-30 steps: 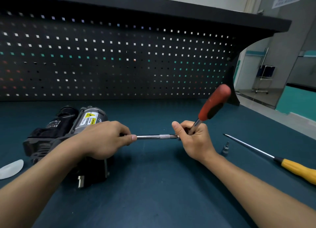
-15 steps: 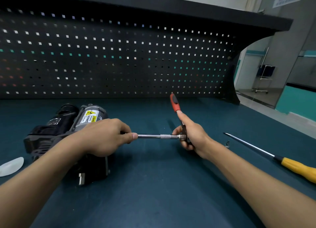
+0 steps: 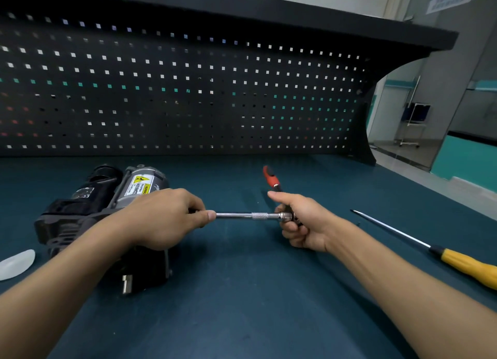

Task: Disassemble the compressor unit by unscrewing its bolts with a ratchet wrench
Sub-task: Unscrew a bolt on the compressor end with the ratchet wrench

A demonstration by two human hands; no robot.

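A black and grey metal compressor unit (image 3: 88, 208) with a yellow warning label (image 3: 139, 184) lies on its side at the left of the dark teal surface (image 3: 242, 299), its cylindrical end pointing toward the black perforated pegboard (image 3: 188, 95) behind. The left hand (image 3: 166, 218) sits over the unit's right end, hiding that part of it. Its fingers are curled round the left end of a slim chrome extension bar (image 3: 242, 215), and the thumb lies along the bar. The spot where the bar meets the unit is hidden under this hand.

The bar runs level to the right, clear of the surface, into the head of a ratchet wrench with a red and black handle (image 3: 269, 176). The right hand (image 3: 304, 221) grips the wrench at that head, fingers folded tight beneath it and thumb stretched up toward the handle, which rises away from the person toward the pegboard. The compressor therefore lies beneath and to the left of the left hand, and well apart from the right hand.

A long screwdriver with a yellow handle (image 3: 457, 263) lies on the surface to the right of the right hand, not touching it. A pale translucent plastic piece (image 3: 16, 263) rests at the left edge, just beside the compressor.
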